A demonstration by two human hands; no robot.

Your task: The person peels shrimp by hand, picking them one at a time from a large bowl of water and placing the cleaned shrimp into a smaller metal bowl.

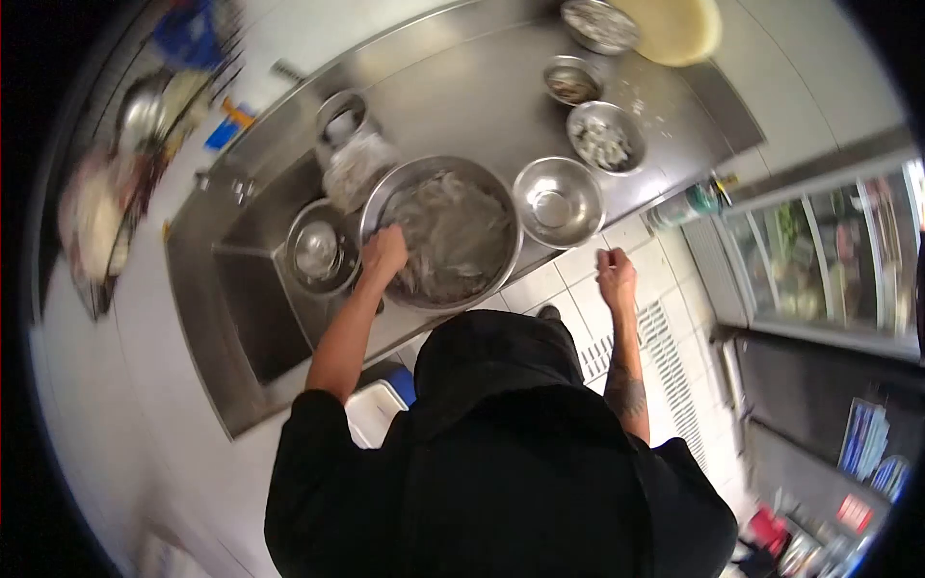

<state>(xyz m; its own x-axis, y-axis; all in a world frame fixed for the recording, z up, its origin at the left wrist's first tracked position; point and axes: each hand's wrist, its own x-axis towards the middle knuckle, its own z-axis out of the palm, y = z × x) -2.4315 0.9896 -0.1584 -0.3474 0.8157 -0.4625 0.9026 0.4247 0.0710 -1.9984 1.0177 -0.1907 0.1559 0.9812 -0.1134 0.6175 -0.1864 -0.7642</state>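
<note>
A large steel bowl stands at the counter's front edge beside the sink, full of what look like raw grey shrimp. My left hand is over its left rim with the fingers curled closed; anything inside them is hidden. Out past the counter's front edge, above the floor, my right hand has its fingers bent together, and I cannot make out what is in them. Nearest to it is a shiny steel bowl with nothing visible inside. Behind that, a smaller bowl holds pale pieces.
The sink on the left holds a metal bowl. A plastic bag leans by the large bowl. Two more small bowls and a cream round tub stand at the back. A glass-door fridge is on the right.
</note>
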